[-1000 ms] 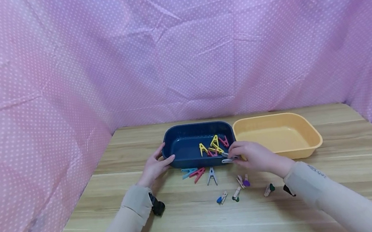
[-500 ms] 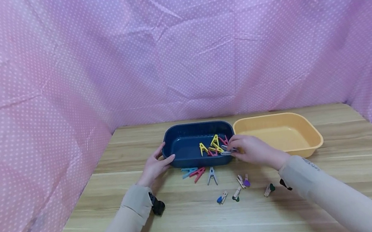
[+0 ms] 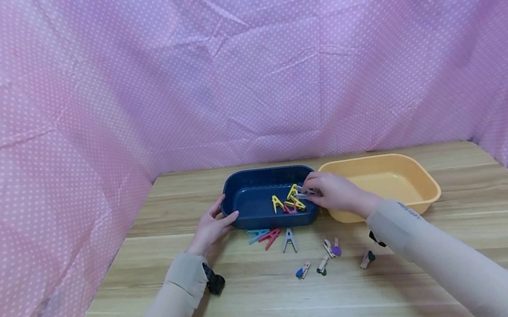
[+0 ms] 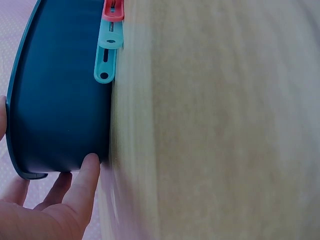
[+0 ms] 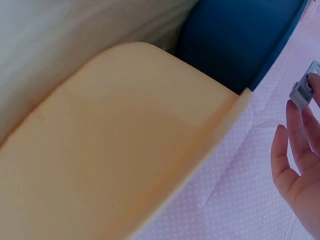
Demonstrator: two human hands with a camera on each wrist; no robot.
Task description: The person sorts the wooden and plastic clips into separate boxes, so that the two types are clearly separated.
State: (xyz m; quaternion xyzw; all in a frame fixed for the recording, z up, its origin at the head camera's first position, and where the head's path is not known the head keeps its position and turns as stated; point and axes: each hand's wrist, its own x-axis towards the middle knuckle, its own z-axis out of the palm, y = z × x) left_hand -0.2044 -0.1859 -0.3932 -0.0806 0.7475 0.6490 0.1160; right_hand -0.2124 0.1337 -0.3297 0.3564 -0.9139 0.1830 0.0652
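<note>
My left hand holds the left end of the dark blue bin; in the left wrist view its fingers lie against the outer end wall. Over the bin's right end, my right hand pinches a grey clothespin between thumb and fingertips. Yellow clothespins and red clothespins lie in the bin below. In front of the bin are a light blue clothespin, a red one and a grey one.
A yellow bin stands against the blue bin's right side, under my right forearm. Several small wooden clothespins, with blue, purple and green ends, lie on the wooden table. A pink dotted cloth hangs behind.
My right hand has moved up and left from the blue bin's front right corner, bringing the grey clothespin over its inside. The left hand has stayed at the bin's end.
</note>
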